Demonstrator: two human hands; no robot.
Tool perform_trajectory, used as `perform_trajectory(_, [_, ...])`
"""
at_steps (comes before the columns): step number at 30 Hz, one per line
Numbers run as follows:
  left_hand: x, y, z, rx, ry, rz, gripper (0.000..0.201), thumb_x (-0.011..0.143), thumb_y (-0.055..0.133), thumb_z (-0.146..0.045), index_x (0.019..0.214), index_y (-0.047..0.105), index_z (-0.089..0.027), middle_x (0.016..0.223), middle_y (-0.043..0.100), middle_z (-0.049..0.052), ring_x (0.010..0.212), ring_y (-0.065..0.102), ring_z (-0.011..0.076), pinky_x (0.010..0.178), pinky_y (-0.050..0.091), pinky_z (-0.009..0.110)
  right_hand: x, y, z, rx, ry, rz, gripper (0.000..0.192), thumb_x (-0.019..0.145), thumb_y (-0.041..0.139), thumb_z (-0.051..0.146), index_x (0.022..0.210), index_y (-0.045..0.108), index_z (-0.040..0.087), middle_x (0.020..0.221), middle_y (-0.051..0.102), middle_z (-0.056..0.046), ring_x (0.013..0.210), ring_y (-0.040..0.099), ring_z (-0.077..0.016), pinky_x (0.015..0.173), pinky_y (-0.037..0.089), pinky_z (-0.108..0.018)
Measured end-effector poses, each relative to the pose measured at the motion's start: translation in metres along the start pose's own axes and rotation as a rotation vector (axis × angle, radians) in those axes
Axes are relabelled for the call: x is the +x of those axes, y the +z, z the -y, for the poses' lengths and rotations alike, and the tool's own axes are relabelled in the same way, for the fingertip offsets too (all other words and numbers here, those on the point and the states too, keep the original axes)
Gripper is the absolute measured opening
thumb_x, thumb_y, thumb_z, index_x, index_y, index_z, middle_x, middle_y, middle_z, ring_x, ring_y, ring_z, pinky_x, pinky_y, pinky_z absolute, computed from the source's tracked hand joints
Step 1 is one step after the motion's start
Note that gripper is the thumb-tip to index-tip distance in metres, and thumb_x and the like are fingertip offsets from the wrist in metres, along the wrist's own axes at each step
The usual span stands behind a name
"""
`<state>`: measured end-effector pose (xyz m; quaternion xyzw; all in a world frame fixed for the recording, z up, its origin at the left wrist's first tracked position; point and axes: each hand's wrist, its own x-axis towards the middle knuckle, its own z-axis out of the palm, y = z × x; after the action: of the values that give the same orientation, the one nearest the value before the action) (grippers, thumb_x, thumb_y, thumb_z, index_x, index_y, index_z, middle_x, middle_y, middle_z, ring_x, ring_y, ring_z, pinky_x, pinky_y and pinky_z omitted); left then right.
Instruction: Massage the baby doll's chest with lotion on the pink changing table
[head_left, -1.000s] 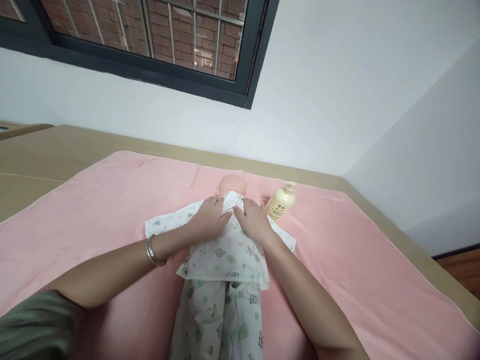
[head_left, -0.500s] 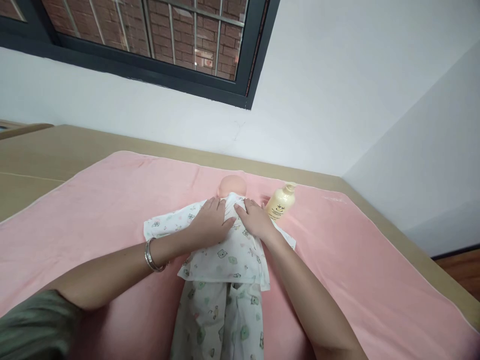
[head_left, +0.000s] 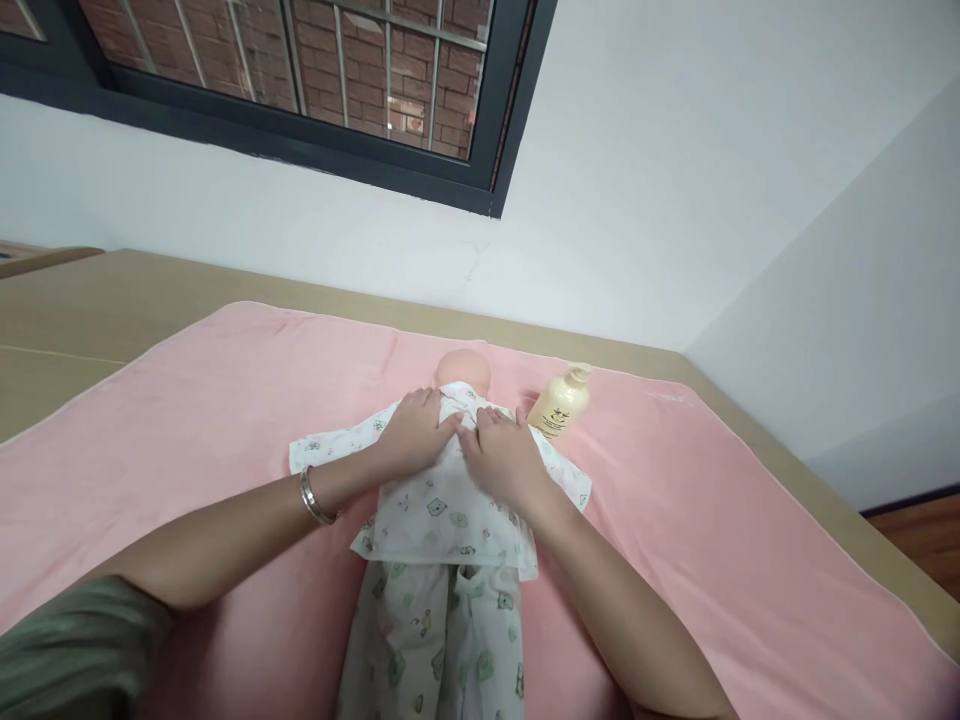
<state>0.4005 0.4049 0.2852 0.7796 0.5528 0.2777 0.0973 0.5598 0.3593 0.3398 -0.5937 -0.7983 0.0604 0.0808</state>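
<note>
A baby doll [head_left: 463, 370] lies on its back, its head away from me. It wears a white printed shirt [head_left: 450, 530] with the sleeves spread and matching printed trousers [head_left: 427, 640]. My left hand [head_left: 416, 432] rests on the left of the doll's upper chest, fingers laid on the cloth. On the right of the chest lies my right hand [head_left: 504, 455], its fingers slightly bent over the shirt. The two thumbs nearly meet at the middle. Both hands are open and press on the fabric without visibly pinching it.
A pale yellow pump bottle [head_left: 561, 402] leans beside the doll's right-hand sleeve. Beneath everything spreads a pink blanket [head_left: 690, 500] over a tan surface [head_left: 75, 310]. A white wall and a dark-framed window [head_left: 300, 120] rise behind.
My right hand has slid down the chest towards me and slightly left, its fingers bending a little more. My left hand has shifted slightly left. The doll and bottle stay put.
</note>
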Motion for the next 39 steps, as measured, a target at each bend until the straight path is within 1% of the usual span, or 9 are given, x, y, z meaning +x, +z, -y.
perform_trajectory(4, [-0.03,0.01,-0.017,0.108,0.142,-0.112,0.055,0.099,0.036,-0.037,0.137,0.053,0.0,0.141,0.057,0.03,0.139,0.048,0.042,0.117,0.036,0.061,0.022,0.007,-0.026,0.148,0.069,0.038,0.056,0.111,0.026,0.046,0.141,0.054,0.009,0.153,0.05,-0.022,0.147,0.041,-0.0322,0.125,0.012,-0.059])
perform_trajectory(7, [-0.041,0.016,-0.021,0.114,0.183,-0.133,0.06,0.1,0.036,-0.037,0.145,0.047,0.001,0.15,0.05,0.03,0.146,0.041,0.0435,0.119,0.033,0.063,0.033,0.01,-0.039,0.206,0.106,0.052,0.06,0.11,0.029,0.052,0.148,0.049,0.01,0.159,0.044,-0.019,0.15,0.037,-0.0312,0.127,0.008,-0.058])
perform_trajectory(12, [-0.025,0.018,-0.011,0.059,0.071,-0.104,0.063,0.099,0.037,-0.04,0.146,0.044,0.003,0.151,0.049,0.03,0.144,0.042,0.044,0.118,0.035,0.062,0.018,0.007,-0.022,0.081,0.097,0.024,0.056,0.111,0.026,0.042,0.147,0.051,0.007,0.153,0.05,-0.021,0.147,0.041,-0.032,0.126,0.01,-0.058])
perform_trajectory(18, [-0.008,0.015,-0.002,0.043,0.127,-0.121,0.05,0.097,0.039,-0.033,0.135,0.055,-0.004,0.135,0.062,0.024,0.129,0.055,0.0367,0.114,0.041,0.056,-0.006,0.005,0.003,-0.108,0.046,0.007,0.054,0.109,0.028,0.03,0.148,0.047,-0.001,0.151,0.051,-0.025,0.146,0.042,-0.034,0.126,0.016,-0.054])
perform_trajectory(23, [-0.012,0.016,-0.003,0.053,0.136,-0.159,0.048,0.097,0.041,-0.03,0.134,0.056,-0.004,0.137,0.061,0.025,0.132,0.053,0.0371,0.116,0.04,0.058,-0.001,0.015,0.004,-0.057,0.083,-0.046,0.057,0.108,0.028,0.028,0.155,0.039,-0.002,0.159,0.042,-0.023,0.152,0.033,-0.0328,0.127,0.018,-0.053])
perform_trajectory(28, [-0.013,0.015,-0.005,-0.065,0.146,-0.17,0.047,0.096,0.039,-0.027,0.134,0.059,-0.009,0.14,0.062,0.02,0.133,0.054,0.0343,0.118,0.04,0.056,0.004,0.03,0.002,0.063,0.103,-0.14,0.058,0.106,0.029,0.027,0.155,0.04,-0.001,0.159,0.041,-0.023,0.153,0.031,-0.0333,0.126,0.019,-0.053])
perform_trajectory(33, [-0.004,0.011,-0.002,-0.166,0.114,-0.161,0.047,0.094,0.041,-0.029,0.134,0.061,-0.013,0.14,0.064,0.016,0.133,0.056,0.0316,0.118,0.041,0.054,0.011,0.044,-0.001,0.241,0.109,-0.251,0.058,0.103,0.032,0.027,0.155,0.042,0.005,0.161,0.04,-0.019,0.155,0.027,-0.0308,0.127,0.014,-0.055])
perform_trajectory(36, [0.001,0.007,0.0,-0.213,0.119,-0.14,0.047,0.093,0.042,-0.029,0.133,0.061,-0.012,0.14,0.064,0.016,0.134,0.056,0.0311,0.121,0.037,0.054,0.014,0.042,-0.002,0.322,0.111,-0.291,0.058,0.101,0.034,0.028,0.155,0.042,0.008,0.16,0.043,-0.017,0.154,0.028,-0.0308,0.127,0.014,-0.057])
perform_trajectory(39, [0.002,0.006,0.002,-0.324,0.083,-0.155,0.044,0.092,0.043,-0.03,0.128,0.064,-0.015,0.136,0.067,0.014,0.131,0.058,0.0295,0.119,0.041,0.052,0.012,0.032,-0.003,0.386,0.068,-0.332,0.058,0.101,0.035,0.029,0.156,0.041,0.012,0.159,0.044,-0.015,0.152,0.033,-0.0296,0.126,0.02,-0.055])
